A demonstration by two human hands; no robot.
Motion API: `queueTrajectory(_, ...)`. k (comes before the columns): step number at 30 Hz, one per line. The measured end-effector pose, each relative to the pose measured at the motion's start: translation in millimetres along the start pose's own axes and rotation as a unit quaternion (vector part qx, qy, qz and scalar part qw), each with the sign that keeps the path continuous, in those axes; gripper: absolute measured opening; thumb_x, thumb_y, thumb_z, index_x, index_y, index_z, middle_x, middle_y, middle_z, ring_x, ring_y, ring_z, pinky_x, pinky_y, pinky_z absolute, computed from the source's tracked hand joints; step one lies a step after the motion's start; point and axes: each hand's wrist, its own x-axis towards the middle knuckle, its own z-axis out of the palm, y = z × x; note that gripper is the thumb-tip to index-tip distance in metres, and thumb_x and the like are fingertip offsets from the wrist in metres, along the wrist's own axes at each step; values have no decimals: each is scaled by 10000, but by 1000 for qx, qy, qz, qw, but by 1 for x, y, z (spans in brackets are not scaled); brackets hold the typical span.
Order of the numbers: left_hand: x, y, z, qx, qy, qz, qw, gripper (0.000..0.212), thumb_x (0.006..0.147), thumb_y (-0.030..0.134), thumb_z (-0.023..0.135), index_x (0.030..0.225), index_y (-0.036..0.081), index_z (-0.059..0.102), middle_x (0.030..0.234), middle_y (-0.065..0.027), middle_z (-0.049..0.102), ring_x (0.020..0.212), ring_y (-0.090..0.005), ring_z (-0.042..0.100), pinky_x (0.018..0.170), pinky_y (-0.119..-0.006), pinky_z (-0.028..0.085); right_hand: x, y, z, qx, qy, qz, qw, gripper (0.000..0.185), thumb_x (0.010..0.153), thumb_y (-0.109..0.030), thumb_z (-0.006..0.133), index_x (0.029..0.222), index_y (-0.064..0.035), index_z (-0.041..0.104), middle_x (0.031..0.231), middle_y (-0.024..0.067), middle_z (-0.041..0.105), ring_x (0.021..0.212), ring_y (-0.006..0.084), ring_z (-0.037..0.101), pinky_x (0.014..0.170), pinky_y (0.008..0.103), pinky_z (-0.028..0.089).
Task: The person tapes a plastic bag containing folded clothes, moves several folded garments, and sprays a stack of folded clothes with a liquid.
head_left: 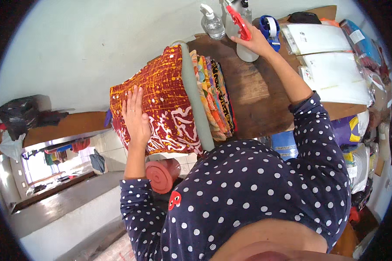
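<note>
My left hand [136, 117] lies flat, palm down, on a dark red batik-patterned cloth [160, 84] with yellow and white markings. That cloth is spread over the end of a padded board with a grey-green edge [196, 98]. At the upper right, my right hand [254, 39] is at the red trigger head [240, 23] of a translucent spray bottle [247, 53], fingers wrapped around it. Folded patterned cloths [212, 94] stand in a row right beside the board.
A clear pump bottle [214, 27] and a blue tape dispenser [270, 29] flank the spray bottle on the wooden table [251, 84]. White plastic-wrapped packs [334, 76] lie at the right. Below the cloth stands a reddish lidded bin [160, 177]. A black plastic bag [23, 112] is far left.
</note>
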Motion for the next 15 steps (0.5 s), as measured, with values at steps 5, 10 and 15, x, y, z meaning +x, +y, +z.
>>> queueTrajectory(5, 2, 3, 3, 11, 18, 3, 1000, 673, 873, 521, 76, 1315, 83, 332, 1356, -107, 334, 1266, -294, 267, 1033, -423, 132, -12, 6, -1, -47, 116, -154, 980, 578, 744, -303, 654, 1211, -49, 428, 961, 144, 559, 865, 253, 572, 798, 321, 433)
queueTrajectory(10, 5, 6, 4, 6, 24, 1, 1000, 674, 873, 523, 87, 1314, 76, 331, 1351, -114, 339, 1264, -303, 268, 1032, -423, 141, -32, -22, -35, 95, 40, 31, 994, 428, 768, -260, 625, 1094, -18, 491, 851, 101, 586, 749, 170, 562, 712, 286, 438)
queueTrajectory(15, 0, 6, 3, 11, 26, -8, 1000, 694, 869, 535, 89, 1317, 56, 316, 1354, -116, 334, 1262, -306, 270, 1032, -420, 146, -66, -89, -68, 193, -199, 117, 954, 266, 788, -217, 591, 973, -37, 527, 626, 20, 556, 579, 100, 546, 562, 264, 439)
